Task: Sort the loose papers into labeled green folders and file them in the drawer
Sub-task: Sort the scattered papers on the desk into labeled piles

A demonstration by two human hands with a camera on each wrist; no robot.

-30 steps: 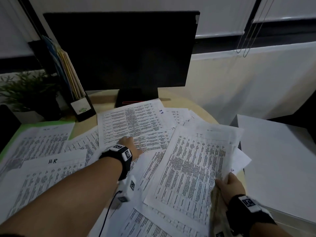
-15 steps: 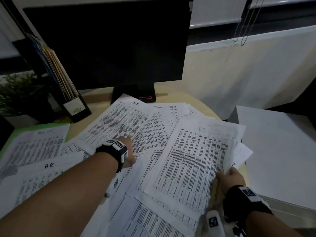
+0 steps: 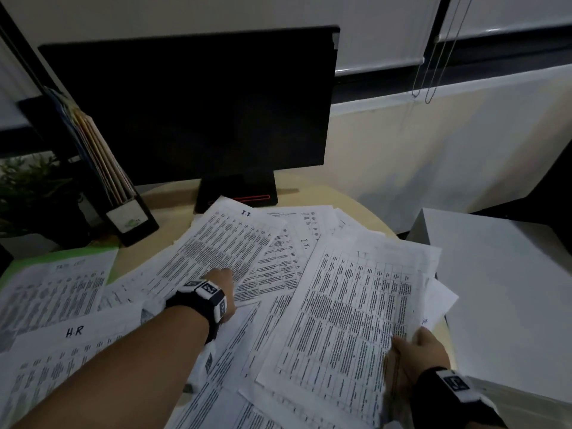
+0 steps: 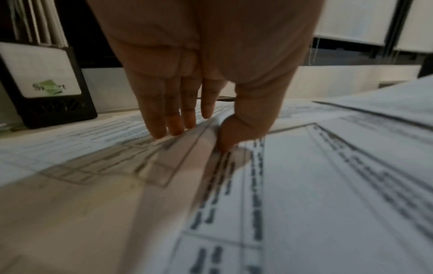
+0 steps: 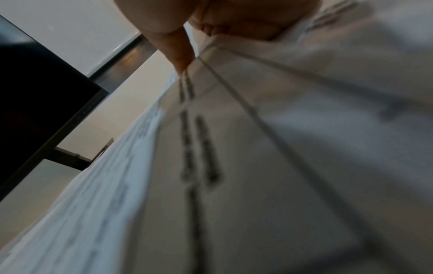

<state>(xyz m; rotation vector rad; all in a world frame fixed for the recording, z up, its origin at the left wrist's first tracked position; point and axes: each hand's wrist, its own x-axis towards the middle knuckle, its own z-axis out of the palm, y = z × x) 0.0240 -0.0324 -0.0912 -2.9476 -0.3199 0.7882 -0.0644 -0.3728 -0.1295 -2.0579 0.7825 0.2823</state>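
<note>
Printed sheets lie scattered over the round desk [image 3: 356, 199]. My left hand [image 3: 223, 280] reaches onto a slanted sheet marked IT [image 3: 223, 243]. In the left wrist view the fingers [image 4: 173, 122] lie on top of that sheet and the thumb [image 4: 234, 133] is tucked at its lifted edge, pinching it. My right hand [image 3: 414, 345] grips the lower right corner of a stack of IT papers [image 3: 349, 311], thumb [image 5: 180, 55] on top. A green folder [image 3: 62, 253] lies at the far left under sheets. A sheet marked HR [image 3: 74, 331] lies near my left forearm.
A dark monitor [image 3: 192, 106] stands at the back of the desk. A black file holder [image 3: 123, 218] with folders sits to its left, beside a plant [image 3: 28, 193]. A white cabinet top [image 3: 501, 289] adjoins the desk on the right.
The IT sheet under my left hand has turned from square-on to slanted, its top swinging right. The right hand's stack has stayed about where it was.
</note>
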